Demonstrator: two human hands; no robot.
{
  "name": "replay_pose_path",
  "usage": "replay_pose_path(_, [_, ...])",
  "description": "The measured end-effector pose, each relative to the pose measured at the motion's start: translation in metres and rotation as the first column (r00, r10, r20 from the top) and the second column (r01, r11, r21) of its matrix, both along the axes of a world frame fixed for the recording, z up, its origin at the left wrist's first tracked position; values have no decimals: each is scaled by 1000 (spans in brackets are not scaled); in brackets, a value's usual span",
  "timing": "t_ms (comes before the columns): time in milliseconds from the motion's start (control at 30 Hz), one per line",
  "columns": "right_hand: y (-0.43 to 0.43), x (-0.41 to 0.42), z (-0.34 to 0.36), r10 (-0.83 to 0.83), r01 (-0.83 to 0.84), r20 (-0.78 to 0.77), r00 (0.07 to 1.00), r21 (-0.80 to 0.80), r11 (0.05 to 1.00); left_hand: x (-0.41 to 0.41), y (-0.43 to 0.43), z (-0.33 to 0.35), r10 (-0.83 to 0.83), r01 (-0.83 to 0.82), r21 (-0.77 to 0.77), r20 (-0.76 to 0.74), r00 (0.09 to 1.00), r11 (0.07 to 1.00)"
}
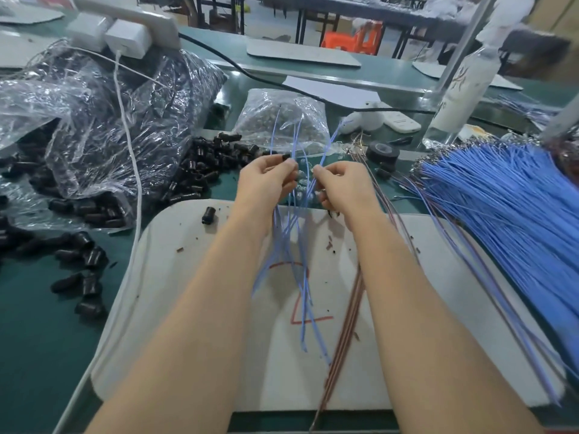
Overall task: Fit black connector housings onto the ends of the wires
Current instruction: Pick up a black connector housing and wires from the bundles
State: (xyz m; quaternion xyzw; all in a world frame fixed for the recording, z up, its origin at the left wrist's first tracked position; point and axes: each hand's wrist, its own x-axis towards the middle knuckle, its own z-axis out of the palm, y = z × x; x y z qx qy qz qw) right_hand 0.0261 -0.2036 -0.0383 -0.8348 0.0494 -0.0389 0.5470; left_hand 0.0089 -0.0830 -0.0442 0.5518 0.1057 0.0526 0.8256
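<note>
Both hands are raised above a white board (194,308) that lies on the green surface (40,339). A small black housing (285,156) is pinched at the tips of the fingers (289,166) of the left hand (266,180), which are closed narrowly around it. A thin blue wire (326,145) is gripped between the closed fingers of the right hand (340,183), and its upper part rises in front of a clear bag of small pale parts (282,120). A loose bunch of blue wires (297,277) is seen hanging between the two hands and trailing down over the board, across a red mark (310,319) drawn on it. Whether the wire end has entered the housing cannot be told. A few brown wires (344,333) are laid on the board just beside the right forearm. A thick sheaf of blue wires (507,233) is spread on the surface to the right. Many loose black housings (206,164) are heaped on the surface to the left, beside crumpled clear plastic bags (103,120), and one housing (209,215) is standing alone on the board's upper left corner. A roll of black tape (383,152) is placed behind the right hand, and a white cable (131,170) is run down the left side.
</note>
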Motion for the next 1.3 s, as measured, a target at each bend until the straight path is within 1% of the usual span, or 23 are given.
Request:
replay_pose_path(67, [-8,-3,1,-3,3,61,998,-9,1000,1,1,-2,-51,52,51,-3,999,997])
replay_pose_path(167, [-14,-9,-3,-6,5,102,995,11,1000,1,2,-1,-116,116,80,-4,993,990])
replay_pose_path(200, [-14,-11,-6,-4,5,112,994,-11,1000,0,2,-1,-138,138,84,-1,990,987])
replay_pose_path(267, [-13,-13,-11,18,-2,117,993,-138,990,-2,2,0,-188,186,101,4,982,977])
replay_pose_path(333, [-12,-14,-12,43,-12,103,994,-286,958,-3,1,1,-212,210,145,-1,977,967])
replay_pose_path(367, [-12,-13,-12,47,-15,95,994,-307,951,-3,0,1,-207,204,168,1,978,965])
replay_pose_path(400, [-11,-13,-11,58,-30,89,994,-286,958,-3,-1,1,-193,188,183,10,981,965])
replay_pose_path(433, [-10,-14,-9,78,-56,91,993,-221,974,-4,-1,2,-173,166,187,26,985,968])
replay_pose_path(500, [-8,-18,-5,109,-112,136,985,16,994,-4,-1,5,-150,140,161,53,987,977])
replay_pose_path(567, [-8,-19,-1,76,-132,202,976,282,950,-5,0,6,-191,183,117,64,979,976])
replay_pose_path(633, [-9,-19,4,-21,-84,218,976,460,884,-7,0,7,-275,267,96,77,958,959])
replay_pose_path(733, [-14,-17,6,-197,61,153,968,620,782,-12,-1,8,-424,414,119,82,902,903])
replay_pose_path(833, [-22,-17,8,-336,144,92,937,775,615,-17,-3,8,-578,566,162,31,816,808])
replay_pose_path(900, [-29,-17,11,-374,144,58,925,860,490,-19,-2,8,-597,579,209,26,802,788])
replay_pose_path(933, [-31,-16,11,-356,121,57,933,881,458,-18,-1,9,-579,558,220,44,814,800])
replay_pose_path(967, [-32,-16,11,-303,80,81,950,872,484,-17,0,9,-556,532,216,68,828,819])
replay_pose_path(1000, [-30,-16,10,-210,20,122,970,821,570,-17,0,9,-534,509,207,88,841,836])
replay_pose_path(1067, [-21,-19,6,37,-134,163,986,634,761,-16,-2,9,-507,477,216,110,855,852])
replay_pose_path(1100, [-16,-20,3,114,-180,153,982,554,813,-17,-3,8,-499,465,237,109,860,853])
replay_pose_path(1133, [-12,-19,1,123,-181,147,981,505,844,-17,-3,7,-491,454,257,103,865,853])
replay_pose_path(1200, [-12,-17,0,-10,-76,177,984,470,880,-16,-1,7,-467,425,301,81,881,854])
replay_pose_path(1233, [-16,-16,1,-111,1,189,976,502,865,-16,1,7,-449,404,335,65,891,851])
replay_pose_path(1300, [-28,-14,3,-269,98,172,948,646,757,-16,5,6,-417,370,379,46,908,848])
